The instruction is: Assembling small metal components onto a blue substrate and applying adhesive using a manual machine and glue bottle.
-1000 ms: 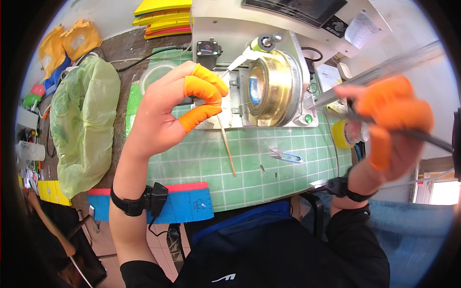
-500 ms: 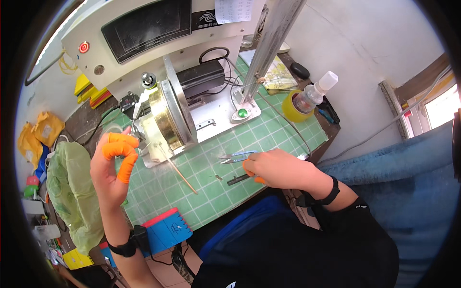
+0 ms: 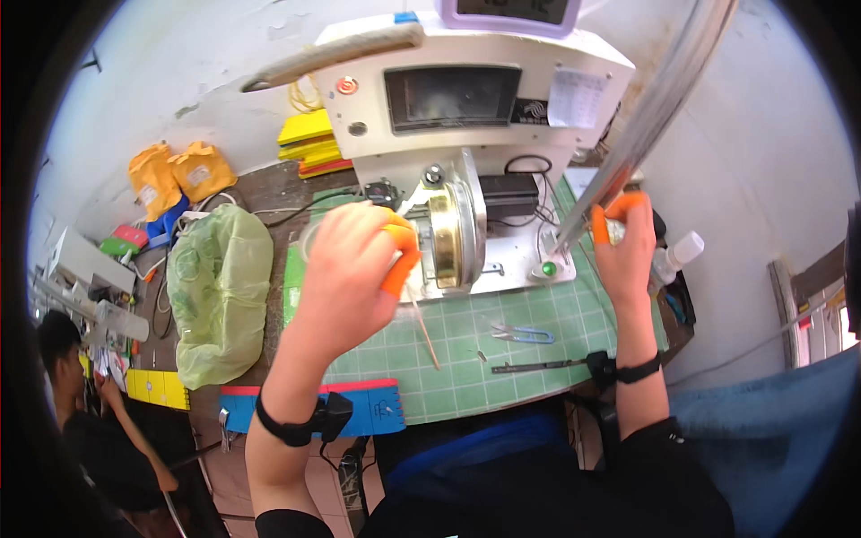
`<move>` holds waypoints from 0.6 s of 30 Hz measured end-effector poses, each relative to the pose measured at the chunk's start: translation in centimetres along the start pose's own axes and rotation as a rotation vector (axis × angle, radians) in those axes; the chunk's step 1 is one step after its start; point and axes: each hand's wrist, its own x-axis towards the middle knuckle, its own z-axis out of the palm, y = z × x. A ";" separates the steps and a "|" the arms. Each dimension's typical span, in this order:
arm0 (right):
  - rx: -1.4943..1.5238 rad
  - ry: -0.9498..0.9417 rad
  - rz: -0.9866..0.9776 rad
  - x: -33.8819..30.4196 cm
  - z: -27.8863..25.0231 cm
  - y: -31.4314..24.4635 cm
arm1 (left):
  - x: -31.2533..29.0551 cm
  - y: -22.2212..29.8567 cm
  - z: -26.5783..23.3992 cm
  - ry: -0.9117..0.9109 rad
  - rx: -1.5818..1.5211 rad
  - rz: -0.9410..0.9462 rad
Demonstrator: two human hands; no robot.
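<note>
My left hand [image 3: 345, 278], with orange finger covers, is raised in front of a winding machine [image 3: 377, 170], left of its brass-coloured drum [image 3: 444, 240]. Its fingers are drawn together; whatever they may hold is hidden. My right hand [image 3: 625, 247], also in orange finger covers, is up beside the slanted metal post [image 3: 632, 134]. Thumb and forefinger come together there in a pinch, and anything between them is too small to make out. Blue-handled thread snips [image 3: 529, 335] lie on the green mat [image 3: 466, 386], with a thin dark tool [image 3: 534, 367] and a slim wooden stick [image 3: 425, 334] nearby.
A bag-like pale green plastic cover [image 3: 220, 287] lies at the left, with orange packets [image 3: 184, 177] behind it. A blue board [image 3: 359, 412] sits at the near edge. A clear bottle [image 3: 677, 255] stands far right. Another person [image 3: 99, 421] is at the lower left.
My right hand has left the snips on the mat and risen to the metal post. My left hand stays raised near the drum, its back now toward the view. The view has shifted leftward.
</note>
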 end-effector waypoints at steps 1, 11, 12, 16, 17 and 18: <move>-0.028 0.009 0.046 -1.0 -0.3 0.4 | -0.2 0.1 0.6 -0.033 -0.001 -0.017; 0.188 -0.151 0.382 -7.6 -4.8 -1.9 | -15.2 -1.6 -12.6 0.451 0.012 -0.598; 0.217 -0.149 0.431 -7.5 -5.1 -1.7 | -20.8 -2.7 -16.9 0.456 0.133 -0.615; 0.334 -0.233 0.577 -7.5 -6.7 -1.1 | -35.4 3.7 -25.3 0.627 0.594 -1.032; 0.348 -0.290 0.572 -7.5 -6.6 -1.1 | -38.7 7.1 -27.3 0.618 0.608 -1.032; 0.310 -0.397 0.478 -7.3 -6.4 -1.3 | -43.1 11.7 -29.5 0.874 0.782 -1.094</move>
